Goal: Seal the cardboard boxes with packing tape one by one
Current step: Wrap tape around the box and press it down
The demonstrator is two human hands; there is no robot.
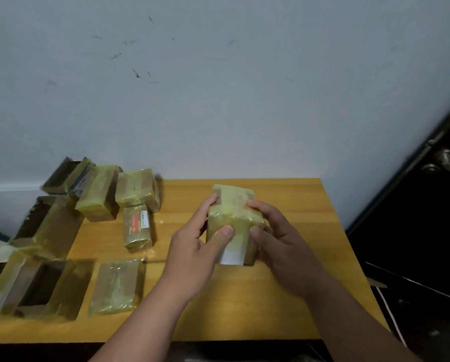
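Observation:
A small cardboard box (233, 212), wrapped in yellowish tape, is held over the wooden table (284, 304) near its middle. My left hand (195, 254) grips the box's left side, its thumb pressed on the near face. My right hand (278, 241) grips the right side, thumb also on the near face. A pale strip of tape (231, 254) hangs down the near face between my thumbs. No tape roll is in view.
Several taped boxes lie at the left: a flat one (116, 286), a labelled one (137, 228), two at the back (137, 189) (98, 197). Open cardboard boxes (41, 286) (49, 226) crowd the left edge. A wall stands behind, a dark door (427, 205) at the right.

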